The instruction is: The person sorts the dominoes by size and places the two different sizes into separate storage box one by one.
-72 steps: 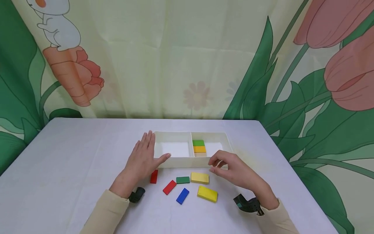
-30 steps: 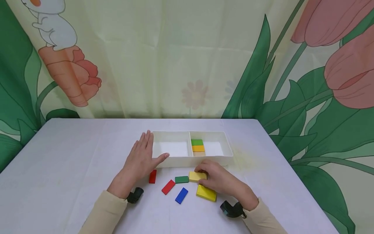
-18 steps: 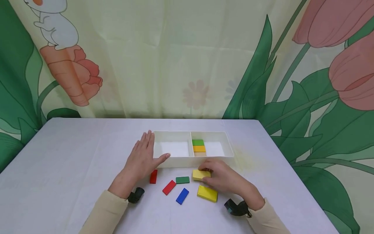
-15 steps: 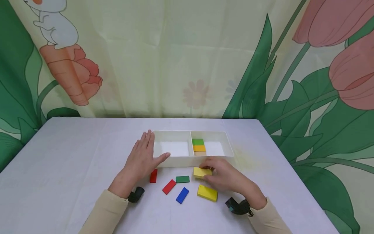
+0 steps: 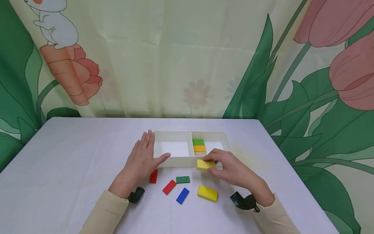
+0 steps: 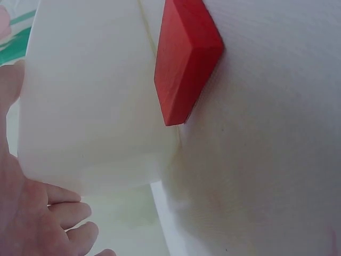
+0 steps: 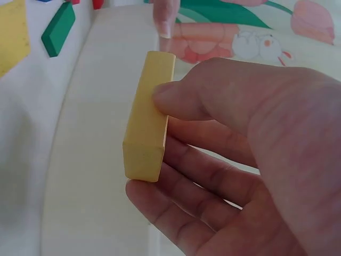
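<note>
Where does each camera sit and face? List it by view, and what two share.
Head: on the head, facing forward and down at the table and tray; both sleeves, left hand and right hand show.
Left wrist: on that wrist, facing the tray's wall and a red block; part of the left hand shows.
Right wrist: on that wrist, facing the pale yellow block; the right hand gripping it and a bit of the left show.
Shared: head and right wrist both show the pale yellow block.
</note>
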Motion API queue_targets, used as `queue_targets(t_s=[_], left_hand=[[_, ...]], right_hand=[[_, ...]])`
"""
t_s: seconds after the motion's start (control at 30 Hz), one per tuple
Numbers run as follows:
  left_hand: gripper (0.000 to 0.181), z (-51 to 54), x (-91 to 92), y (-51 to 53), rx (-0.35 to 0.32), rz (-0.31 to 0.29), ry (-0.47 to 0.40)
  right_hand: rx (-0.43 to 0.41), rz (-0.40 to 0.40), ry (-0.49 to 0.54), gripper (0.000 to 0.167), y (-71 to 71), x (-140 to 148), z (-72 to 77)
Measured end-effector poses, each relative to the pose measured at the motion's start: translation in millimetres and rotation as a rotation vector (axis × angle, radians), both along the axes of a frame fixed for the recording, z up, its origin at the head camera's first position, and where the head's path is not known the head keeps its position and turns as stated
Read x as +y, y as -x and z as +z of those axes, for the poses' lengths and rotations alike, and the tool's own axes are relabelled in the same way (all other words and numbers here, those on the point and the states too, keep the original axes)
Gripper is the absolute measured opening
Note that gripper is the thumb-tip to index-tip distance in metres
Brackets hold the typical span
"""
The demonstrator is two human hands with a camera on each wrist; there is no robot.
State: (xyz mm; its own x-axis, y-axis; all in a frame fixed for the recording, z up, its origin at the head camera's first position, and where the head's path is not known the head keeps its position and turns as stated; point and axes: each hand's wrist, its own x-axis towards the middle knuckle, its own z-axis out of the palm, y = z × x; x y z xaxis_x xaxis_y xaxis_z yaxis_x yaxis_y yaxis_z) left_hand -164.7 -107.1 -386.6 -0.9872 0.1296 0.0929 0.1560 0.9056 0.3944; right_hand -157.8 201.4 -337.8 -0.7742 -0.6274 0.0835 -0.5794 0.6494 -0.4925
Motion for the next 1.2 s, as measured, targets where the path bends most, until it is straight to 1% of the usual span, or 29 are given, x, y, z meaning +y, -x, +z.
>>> queue_targets(t_s=[0.23,0.5,0.77,1.0,1.2], left_hand=[[0.104,0.1,-0.3,1.0,0.007,0.001,0.000],[0.104,0.9,0.3,0.8,0.007,0.009,0.006],[0.104,1.2,-0.2,-0.8,0.013,0.002,0.003],[0.104,1.7,-0.2,-0.9,0.007,0.005,-0.002],[0.104,1.6,-0.3,-0.8,0.005,0.005,-0.005]], right_hand=[[0.031,-0.022,0.013,0.028,5.9,1.3,12.3],[0.075,-0.030,0.029,0.029,19.6,6.9,18.1],[0.080,-0.077,0.000,0.029,39.7,15.9,18.1],[0.020,-0.096,-0.064,0.028,57.6,20.1,13.8],[0.001,-0.098,-0.102,0.027,68.8,17.5,8.1]])
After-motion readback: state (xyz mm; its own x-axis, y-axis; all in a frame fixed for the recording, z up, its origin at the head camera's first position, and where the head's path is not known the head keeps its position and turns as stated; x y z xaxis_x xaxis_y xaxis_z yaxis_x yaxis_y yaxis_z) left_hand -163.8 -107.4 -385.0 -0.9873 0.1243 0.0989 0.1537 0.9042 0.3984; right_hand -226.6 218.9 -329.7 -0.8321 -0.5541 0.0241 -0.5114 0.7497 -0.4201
